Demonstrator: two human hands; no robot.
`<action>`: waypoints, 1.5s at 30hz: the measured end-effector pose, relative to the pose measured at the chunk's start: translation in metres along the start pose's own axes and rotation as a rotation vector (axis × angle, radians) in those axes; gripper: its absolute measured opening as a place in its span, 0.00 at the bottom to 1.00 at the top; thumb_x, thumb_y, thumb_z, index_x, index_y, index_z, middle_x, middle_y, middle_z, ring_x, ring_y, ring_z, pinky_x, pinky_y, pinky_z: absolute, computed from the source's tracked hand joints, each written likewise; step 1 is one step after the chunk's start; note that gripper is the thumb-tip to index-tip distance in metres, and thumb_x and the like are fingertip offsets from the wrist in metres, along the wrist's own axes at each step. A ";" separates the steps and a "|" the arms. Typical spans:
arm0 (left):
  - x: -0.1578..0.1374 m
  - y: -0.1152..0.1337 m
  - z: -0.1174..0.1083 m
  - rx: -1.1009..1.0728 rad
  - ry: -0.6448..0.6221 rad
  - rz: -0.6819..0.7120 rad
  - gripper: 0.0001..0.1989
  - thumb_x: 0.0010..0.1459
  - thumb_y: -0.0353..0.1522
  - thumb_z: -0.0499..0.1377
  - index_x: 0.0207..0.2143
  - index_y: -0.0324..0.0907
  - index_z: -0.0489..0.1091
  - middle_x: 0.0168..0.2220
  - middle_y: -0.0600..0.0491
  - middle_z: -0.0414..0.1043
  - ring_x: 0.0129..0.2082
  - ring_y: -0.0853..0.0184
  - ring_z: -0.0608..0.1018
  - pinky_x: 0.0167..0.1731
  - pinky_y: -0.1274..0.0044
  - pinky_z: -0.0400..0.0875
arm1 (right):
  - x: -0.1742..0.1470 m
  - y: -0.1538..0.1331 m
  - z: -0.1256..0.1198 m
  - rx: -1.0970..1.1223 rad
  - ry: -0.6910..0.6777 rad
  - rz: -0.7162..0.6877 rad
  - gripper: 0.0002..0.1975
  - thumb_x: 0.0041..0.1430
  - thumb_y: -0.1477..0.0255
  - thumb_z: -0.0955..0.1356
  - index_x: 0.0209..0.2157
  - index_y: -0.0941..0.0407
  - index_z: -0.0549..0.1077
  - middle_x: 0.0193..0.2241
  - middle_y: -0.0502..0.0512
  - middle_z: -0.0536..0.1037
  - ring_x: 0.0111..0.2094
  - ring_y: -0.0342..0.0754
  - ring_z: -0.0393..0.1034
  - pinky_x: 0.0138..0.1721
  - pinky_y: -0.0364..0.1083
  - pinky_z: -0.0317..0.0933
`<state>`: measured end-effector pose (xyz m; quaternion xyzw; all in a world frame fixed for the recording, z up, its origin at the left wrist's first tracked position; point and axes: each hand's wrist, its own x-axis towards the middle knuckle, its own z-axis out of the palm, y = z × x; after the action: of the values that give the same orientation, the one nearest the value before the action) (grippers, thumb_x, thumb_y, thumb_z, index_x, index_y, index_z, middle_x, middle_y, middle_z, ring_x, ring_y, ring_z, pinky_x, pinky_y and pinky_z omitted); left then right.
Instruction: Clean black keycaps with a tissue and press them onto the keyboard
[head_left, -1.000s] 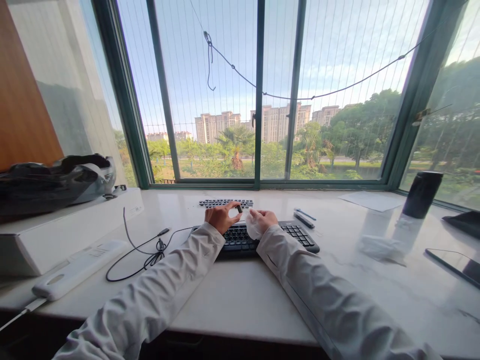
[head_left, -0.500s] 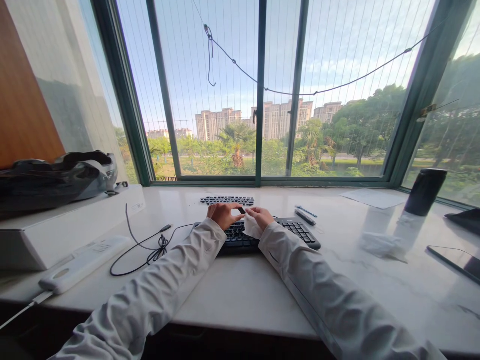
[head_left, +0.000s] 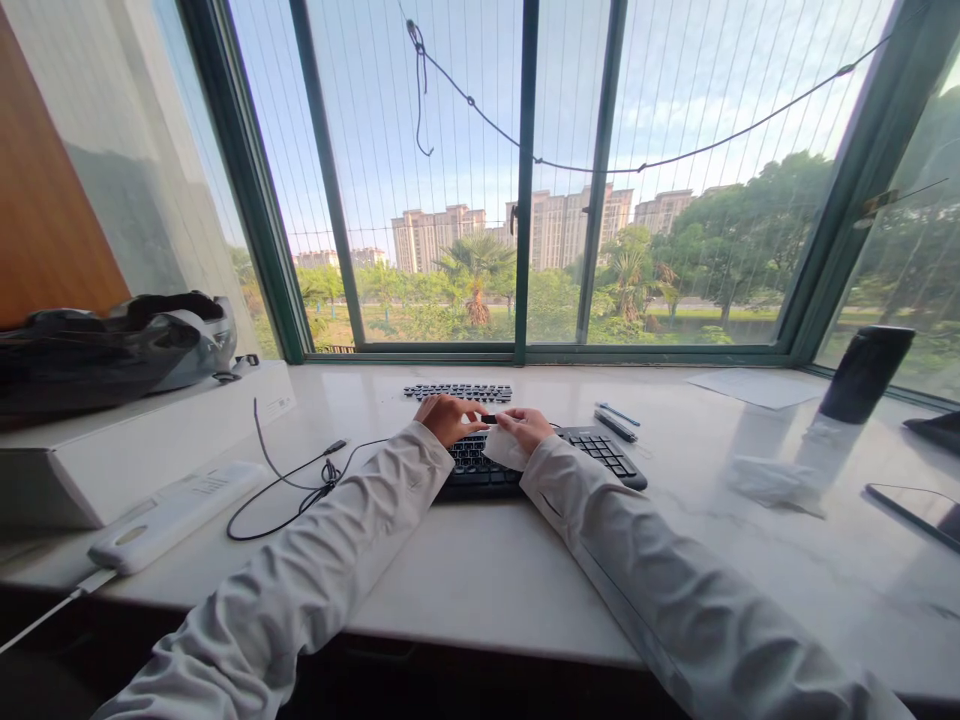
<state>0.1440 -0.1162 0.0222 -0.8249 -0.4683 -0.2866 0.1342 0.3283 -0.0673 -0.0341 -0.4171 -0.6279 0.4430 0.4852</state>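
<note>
My left hand (head_left: 448,420) pinches a small black keycap (head_left: 489,419) between thumb and fingers, above the keyboard. My right hand (head_left: 527,428) is closed on a white tissue (head_left: 505,449), which hangs below its fingers, and its fingertips meet the keycap's right side. Under both hands lies a black keyboard (head_left: 480,490), its number pad (head_left: 600,452) showing to the right. The keyboard's middle is partly hidden by the hands and tissue. Behind the hands, loose keycaps (head_left: 459,392) are laid out in rows on the white counter (head_left: 435,590).
A black cable (head_left: 324,478) lies coiled at left, beside a white power strip (head_left: 176,510) and a white box (head_left: 150,430). To the right are pens (head_left: 616,424), a crumpled plastic bag (head_left: 776,485), a phone (head_left: 915,510) and a dark cylinder (head_left: 866,375).
The keycap has turned from slanted to nearly level between my fingers. My right hand's fingers have moved slightly closer to it, and the camera view has shifted a little.
</note>
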 end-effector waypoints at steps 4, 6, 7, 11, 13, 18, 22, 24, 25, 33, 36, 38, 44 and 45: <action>-0.001 0.003 -0.005 0.027 0.004 0.006 0.17 0.48 0.50 0.59 0.37 0.53 0.76 0.24 0.60 0.75 0.28 0.69 0.76 0.31 0.80 0.63 | -0.001 -0.002 0.002 -0.071 0.039 -0.012 0.13 0.42 0.61 0.72 0.26 0.58 0.77 0.22 0.54 0.75 0.26 0.48 0.67 0.31 0.46 0.59; -0.001 0.006 -0.007 0.035 0.018 -0.006 0.18 0.48 0.50 0.58 0.36 0.52 0.76 0.23 0.59 0.74 0.27 0.70 0.76 0.29 0.80 0.62 | -0.002 -0.003 0.003 -0.094 0.038 -0.023 0.14 0.44 0.61 0.72 0.28 0.58 0.77 0.23 0.54 0.76 0.26 0.47 0.68 0.31 0.46 0.59; -0.001 0.008 -0.008 0.038 0.023 -0.011 0.18 0.48 0.50 0.58 0.36 0.52 0.76 0.23 0.59 0.74 0.26 0.70 0.75 0.29 0.80 0.61 | -0.003 -0.004 0.004 -0.106 0.035 -0.027 0.15 0.44 0.60 0.71 0.28 0.58 0.77 0.23 0.54 0.76 0.26 0.48 0.68 0.31 0.46 0.59; 0.003 0.007 -0.016 0.063 -0.009 0.005 0.17 0.48 0.49 0.58 0.35 0.51 0.76 0.23 0.59 0.73 0.26 0.71 0.74 0.27 0.80 0.59 | -0.005 -0.010 0.005 -0.163 0.028 -0.038 0.17 0.47 0.59 0.69 0.30 0.58 0.78 0.24 0.56 0.77 0.27 0.49 0.69 0.30 0.46 0.60; 0.007 -0.002 -0.026 0.079 -0.070 0.004 0.17 0.46 0.49 0.59 0.34 0.51 0.76 0.23 0.59 0.73 0.25 0.71 0.73 0.26 0.81 0.59 | -0.008 -0.014 0.004 -0.219 0.045 -0.048 0.16 0.49 0.59 0.68 0.31 0.57 0.78 0.26 0.56 0.78 0.28 0.50 0.70 0.31 0.46 0.60; 0.009 -0.043 -0.062 -0.029 -0.442 -0.092 0.19 0.38 0.51 0.62 0.29 0.51 0.78 0.27 0.59 0.76 0.27 0.72 0.74 0.25 0.83 0.59 | -0.024 -0.027 0.010 -0.443 0.087 -0.139 0.12 0.50 0.61 0.68 0.30 0.54 0.77 0.31 0.57 0.78 0.36 0.54 0.70 0.38 0.48 0.58; -0.006 -0.066 -0.079 -0.190 -0.701 -0.186 0.15 0.37 0.46 0.64 0.26 0.49 0.78 0.27 0.57 0.78 0.30 0.69 0.76 0.29 0.83 0.63 | -0.044 -0.037 0.025 -0.771 -0.011 -0.274 0.13 0.54 0.60 0.64 0.33 0.51 0.76 0.32 0.56 0.78 0.36 0.53 0.69 0.37 0.48 0.56; -0.017 -0.070 -0.081 -0.197 -0.689 -0.234 0.13 0.36 0.45 0.65 0.24 0.49 0.78 0.24 0.57 0.77 0.28 0.69 0.76 0.28 0.82 0.63 | -0.054 -0.042 0.033 -0.932 -0.067 -0.360 0.14 0.58 0.60 0.61 0.35 0.50 0.75 0.34 0.55 0.78 0.35 0.51 0.70 0.35 0.46 0.55; -0.022 -0.070 -0.080 -0.184 -0.676 -0.247 0.12 0.36 0.44 0.66 0.23 0.48 0.78 0.23 0.57 0.77 0.27 0.69 0.76 0.27 0.82 0.63 | -0.057 -0.045 0.036 -0.976 -0.091 -0.397 0.15 0.59 0.60 0.60 0.35 0.50 0.75 0.35 0.54 0.78 0.35 0.50 0.70 0.34 0.46 0.55; -0.053 -0.060 -0.064 0.111 -0.376 -0.290 0.09 0.46 0.30 0.64 0.15 0.41 0.74 0.13 0.60 0.71 0.21 0.76 0.69 0.30 0.85 0.62 | -0.072 -0.058 0.048 -1.061 -0.186 -0.488 0.15 0.61 0.61 0.59 0.37 0.51 0.74 0.37 0.53 0.78 0.36 0.49 0.70 0.34 0.45 0.54; -0.056 -0.060 -0.061 0.114 -0.368 -0.303 0.10 0.46 0.27 0.64 0.14 0.40 0.73 0.13 0.61 0.70 0.20 0.76 0.68 0.30 0.86 0.61 | -0.073 -0.058 0.049 -1.063 -0.194 -0.461 0.16 0.61 0.61 0.59 0.37 0.52 0.74 0.38 0.54 0.78 0.36 0.49 0.70 0.34 0.45 0.54; -0.055 -0.062 -0.061 0.111 -0.377 -0.311 0.09 0.45 0.27 0.65 0.15 0.41 0.73 0.13 0.61 0.70 0.20 0.76 0.68 0.29 0.86 0.61 | -0.073 -0.058 0.050 -1.060 -0.196 -0.452 0.16 0.61 0.61 0.59 0.37 0.52 0.75 0.39 0.54 0.78 0.37 0.49 0.70 0.35 0.45 0.54; -0.049 -0.075 -0.064 0.062 -0.488 -0.320 0.06 0.40 0.29 0.68 0.15 0.44 0.74 0.15 0.60 0.72 0.20 0.75 0.70 0.28 0.85 0.62 | -0.072 -0.054 0.051 -1.061 -0.189 -0.478 0.15 0.61 0.60 0.59 0.36 0.50 0.74 0.38 0.52 0.78 0.36 0.49 0.70 0.34 0.44 0.54; -0.047 -0.077 -0.066 0.036 -0.545 -0.320 0.05 0.40 0.30 0.67 0.16 0.44 0.75 0.16 0.60 0.73 0.20 0.75 0.71 0.28 0.86 0.62 | -0.072 -0.054 0.051 -1.062 -0.190 -0.481 0.15 0.61 0.60 0.59 0.36 0.50 0.74 0.38 0.52 0.78 0.36 0.49 0.70 0.34 0.44 0.54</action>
<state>0.0368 -0.1404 0.0430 -0.7846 -0.6160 -0.0644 -0.0285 0.2863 -0.1580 -0.0064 -0.4074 -0.8813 -0.0189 0.2385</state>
